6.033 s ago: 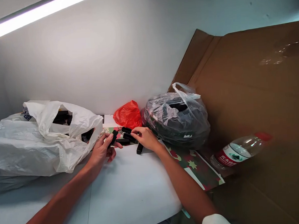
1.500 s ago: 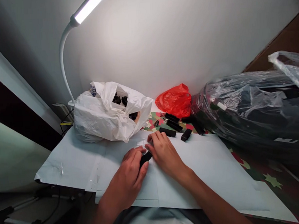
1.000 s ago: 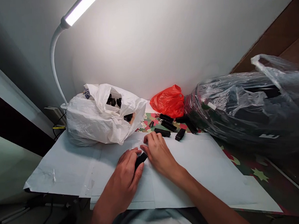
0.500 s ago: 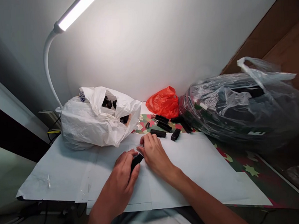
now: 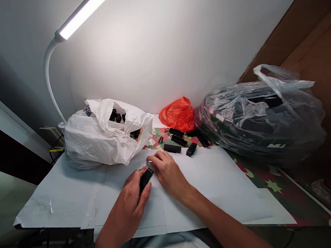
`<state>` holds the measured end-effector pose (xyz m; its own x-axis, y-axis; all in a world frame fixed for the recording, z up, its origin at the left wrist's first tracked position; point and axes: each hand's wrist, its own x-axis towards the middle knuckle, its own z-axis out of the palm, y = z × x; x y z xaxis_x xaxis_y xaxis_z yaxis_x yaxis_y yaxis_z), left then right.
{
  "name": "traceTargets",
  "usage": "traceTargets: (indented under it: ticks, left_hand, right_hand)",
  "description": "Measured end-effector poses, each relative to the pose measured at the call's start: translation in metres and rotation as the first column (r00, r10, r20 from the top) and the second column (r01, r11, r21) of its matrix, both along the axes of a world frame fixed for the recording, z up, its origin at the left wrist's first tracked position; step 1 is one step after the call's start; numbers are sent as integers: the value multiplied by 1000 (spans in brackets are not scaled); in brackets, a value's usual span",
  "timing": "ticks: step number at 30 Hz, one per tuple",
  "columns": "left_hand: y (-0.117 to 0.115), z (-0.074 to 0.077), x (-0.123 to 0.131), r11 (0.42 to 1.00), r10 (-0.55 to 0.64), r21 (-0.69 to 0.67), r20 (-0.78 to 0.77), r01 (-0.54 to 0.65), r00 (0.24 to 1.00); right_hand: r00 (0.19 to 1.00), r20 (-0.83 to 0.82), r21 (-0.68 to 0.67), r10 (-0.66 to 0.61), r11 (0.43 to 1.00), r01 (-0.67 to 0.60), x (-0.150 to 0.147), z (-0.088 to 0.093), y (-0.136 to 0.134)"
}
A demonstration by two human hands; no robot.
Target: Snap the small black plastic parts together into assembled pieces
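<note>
Clasping slim, black, oblong piece (image 5: 145, 181) in left hand (image 5: 132, 195), right hand (image 5: 168, 172) bent, hold unclear

A pale, smooth wall (image 5: 161, 46) fills the back, brightest near a white desk lamp (image 5: 47, 76), whose lit bar (image 5: 84, 15) slants up to the top edge; the wall dims to grey toward the far left; there a light strip (image 5: 9, 115) and a dark brown band (image 5: 11, 150) run down diagonally; a large brown cardboard sheet (image 5: 313, 38) stands at the right; white paper (image 5: 213, 195) covers most of the tabletop (image 5: 61, 196), a camouflage-patterned covering with stars (image 5: 297, 202) showing beyond it; the space beneath lies in shadow.
</note>
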<state>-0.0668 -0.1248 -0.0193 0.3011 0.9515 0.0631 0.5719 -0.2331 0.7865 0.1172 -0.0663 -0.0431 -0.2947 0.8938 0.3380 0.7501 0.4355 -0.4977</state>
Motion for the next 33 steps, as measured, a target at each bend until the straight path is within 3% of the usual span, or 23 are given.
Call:
traceTargets:
  ticks: [4, 7, 18, 25, 29, 33]
  left_hand:
    - [0, -2, -3, 998, 61, -32, -5, -62, 998]
    - [1, -1, -5, 998, 44, -50, 32, -42, 999]
    - [2, -1, -6, 986, 86, -156, 178, -58, 980]
    - [2, 3, -8, 991, 51, -128, 45, -45, 998]
    - [4, 4, -7, 992, 44, -126, 96, -32, 994]
    - [4, 3, -7, 988, 72, -145, 177, -46, 982]
  right_hand:
    - [998, -63, -10, -5, 1000, 4, 1, 1, 0]
    - [996, -94, 5, -2, 1000, 3, 1, 4, 0]
    - [996, 35, 78, -77, 994, 74, -1, 6, 0]
    - [918, -346, -45, -194, 981, 190, 2, 12, 1]
    - [829, -540, -86, -149, 989, 122, 4, 13, 4]
    - [690, -717, -113, -97, 993, 22, 7, 22, 2]
